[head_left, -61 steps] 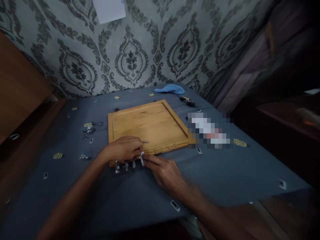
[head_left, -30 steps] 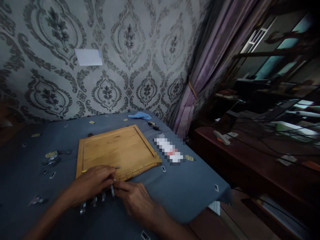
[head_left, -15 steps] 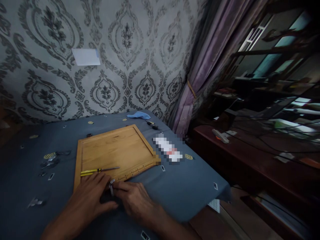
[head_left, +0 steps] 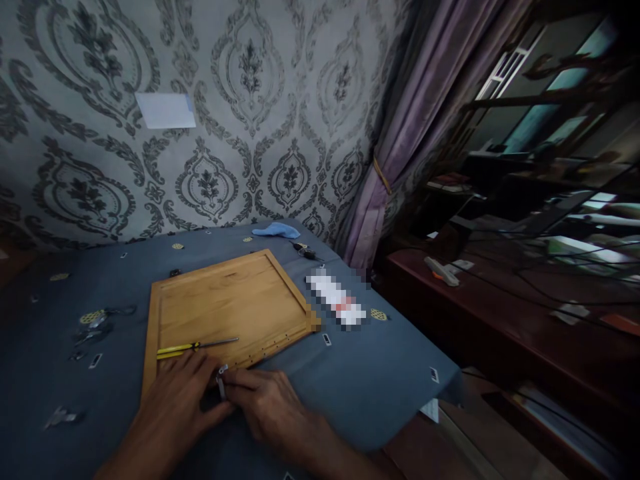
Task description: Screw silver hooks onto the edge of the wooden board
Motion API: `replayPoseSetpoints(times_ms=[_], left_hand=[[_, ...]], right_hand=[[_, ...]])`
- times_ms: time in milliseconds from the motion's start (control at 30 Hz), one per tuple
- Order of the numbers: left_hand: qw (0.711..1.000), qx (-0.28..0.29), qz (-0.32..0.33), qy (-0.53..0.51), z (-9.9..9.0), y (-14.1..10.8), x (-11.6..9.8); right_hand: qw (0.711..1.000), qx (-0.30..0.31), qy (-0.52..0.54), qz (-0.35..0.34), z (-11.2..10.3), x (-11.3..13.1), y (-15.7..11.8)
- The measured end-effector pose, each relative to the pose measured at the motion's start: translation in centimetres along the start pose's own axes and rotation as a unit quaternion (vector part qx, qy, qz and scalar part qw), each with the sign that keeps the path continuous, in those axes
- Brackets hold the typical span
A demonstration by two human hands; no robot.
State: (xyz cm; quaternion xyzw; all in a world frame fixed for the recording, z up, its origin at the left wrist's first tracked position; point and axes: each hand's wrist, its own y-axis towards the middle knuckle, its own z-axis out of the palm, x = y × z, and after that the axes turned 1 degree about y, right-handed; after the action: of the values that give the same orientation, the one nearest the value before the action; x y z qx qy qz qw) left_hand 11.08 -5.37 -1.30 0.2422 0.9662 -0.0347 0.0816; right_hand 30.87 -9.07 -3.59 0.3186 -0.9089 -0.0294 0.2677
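Observation:
A framed wooden panel (head_left: pixel 225 300) lies flat on the blue cloth, with small dark holes along its near edge. On the panel rests a screwdriver (head_left: pixel 200 346) with a yellow handle. My left hand (head_left: pixel 180 400) spreads over the panel's near left part, fingers apart, just below the screwdriver handle. Closed fingers of my right hand (head_left: pixel 275 403) pinch a small metal hinge (head_left: pixel 221 383) at the panel's near edge, between my two hands. How the hinge meets the wood is hidden by my fingers.
Metal pieces (head_left: pixel 95 330) lie at the left on the cloth, and another metal piece (head_left: pixel 63 417) nearer. A blue rag (head_left: pixel 276 231), keys (head_left: pixel 306 252) and a blurred white packet (head_left: pixel 335 298) are beyond and right of the panel. A dark red table (head_left: pixel 480 293) stands at the right.
The view has shifted slightly, so the panel and metal pieces appear a little further left. Both hands stay by the hinge in nearly the same pose.

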Motion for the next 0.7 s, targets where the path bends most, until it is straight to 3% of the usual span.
replayPoseSetpoints(times_ms=[333, 533, 700], left_hand=[[0.997, -0.019, 0.042, -0.059, 0.2, -0.2, 1.5], [0.997, -0.031, 0.020, -0.069, 1.0, -0.2, 1.4], [0.996, -0.006, 0.005, -0.088, -1.2, -0.6, -0.2]], right_hand=[[1.000, 0.013, -0.003, 0.001, -0.4, 0.3, 0.0], [1.000, 0.010, -0.004, -0.010, 0.0, -0.1, 0.0], [1.000, -0.005, 0.007, -0.020, 0.1, -0.4, -0.1]])
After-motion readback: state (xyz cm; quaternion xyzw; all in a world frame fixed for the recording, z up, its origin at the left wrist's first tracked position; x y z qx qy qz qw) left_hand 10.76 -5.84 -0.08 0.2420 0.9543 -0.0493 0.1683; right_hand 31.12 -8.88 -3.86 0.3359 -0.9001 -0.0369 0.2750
